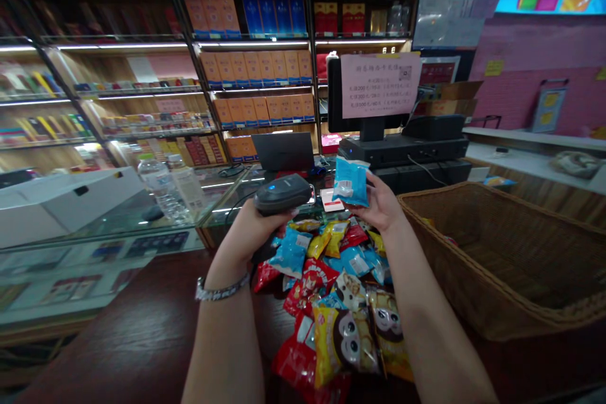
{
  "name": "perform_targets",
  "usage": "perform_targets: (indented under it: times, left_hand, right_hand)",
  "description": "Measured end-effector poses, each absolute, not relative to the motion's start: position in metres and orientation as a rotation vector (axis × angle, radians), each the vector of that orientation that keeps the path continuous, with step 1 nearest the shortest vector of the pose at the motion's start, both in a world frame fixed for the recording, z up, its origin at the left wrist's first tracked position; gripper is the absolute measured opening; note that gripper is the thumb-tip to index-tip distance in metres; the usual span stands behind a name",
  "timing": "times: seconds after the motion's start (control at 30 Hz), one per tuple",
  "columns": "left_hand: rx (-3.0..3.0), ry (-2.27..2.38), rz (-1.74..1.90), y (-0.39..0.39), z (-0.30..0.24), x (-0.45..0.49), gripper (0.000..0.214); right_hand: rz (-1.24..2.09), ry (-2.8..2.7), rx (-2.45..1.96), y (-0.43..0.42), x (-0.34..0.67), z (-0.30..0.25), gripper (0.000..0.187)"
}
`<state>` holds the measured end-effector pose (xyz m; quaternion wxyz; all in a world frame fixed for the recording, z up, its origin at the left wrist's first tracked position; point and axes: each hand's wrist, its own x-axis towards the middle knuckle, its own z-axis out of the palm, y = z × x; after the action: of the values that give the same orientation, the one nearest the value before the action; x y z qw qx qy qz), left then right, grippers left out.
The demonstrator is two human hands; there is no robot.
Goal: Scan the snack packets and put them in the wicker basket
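Note:
My left hand (pixel 258 225) is wrapped round the grip of a dark handheld barcode scanner (pixel 284 193), its head turned to the right and a small blue light on top. Across from it, my right hand (pixel 381 203) holds up a small blue snack packet (pixel 351 182), with a white label patch low on the side facing me. Below both hands lies a heap of snack packets in red, blue and yellow. Among them are a yellow packet with a monkey face (pixel 345 344), a red packet (pixel 310 284) and another blue packet (pixel 290 250).
To the right stands a wicker basket (pixel 478 271) with a few packets at its left inside. Ahead are a monitor with a pink paper sign (pixel 379 85) and a laptop (pixel 284 151). Plastic bottles (pixel 163 189) and a white box (pixel 71 202) stand on the left glass counter.

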<state>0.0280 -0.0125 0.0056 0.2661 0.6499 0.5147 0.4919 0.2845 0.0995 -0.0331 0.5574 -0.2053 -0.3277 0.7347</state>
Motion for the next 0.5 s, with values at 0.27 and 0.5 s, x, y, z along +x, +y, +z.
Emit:
perform_targets:
  times: [0.27, 0.5]
  left_hand:
    - [1.841, 1.521, 1.209, -0.017, 0.013, 0.036, 0.028]
    - [1.927, 1.449, 1.15, -0.017, 0.01, 0.035, 0.022]
  right_hand:
    - [1.373, -0.947, -0.61, 0.103, 0.274, -0.039, 0.018]
    - [1.332, -0.918, -0.573, 0.11, 0.275, -0.044, 0.024]
